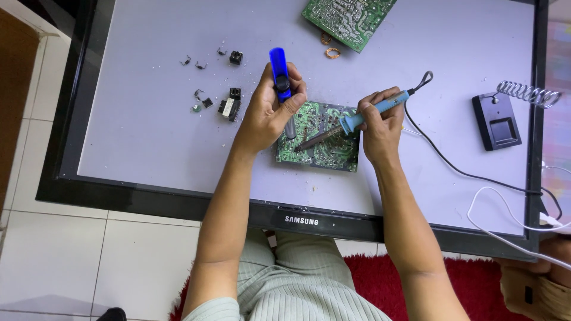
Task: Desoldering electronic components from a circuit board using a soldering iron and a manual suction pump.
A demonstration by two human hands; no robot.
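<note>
A green circuit board (324,151) lies flat on a pale grey screen panel (143,137). My left hand (269,113) grips a blue desoldering pump (279,74) held upright, its grey tip down on the board. My right hand (380,122) holds a soldering iron with a blue handle (380,108); its metal tip (312,141) slants down onto the board close to the pump's tip.
Small black components (229,107) lie scattered left of the board. A second green circuit board (348,21) and copper coils (332,53) sit at the back. A black iron stand with a spring holder (498,119) is at right, with black and white cables (493,205).
</note>
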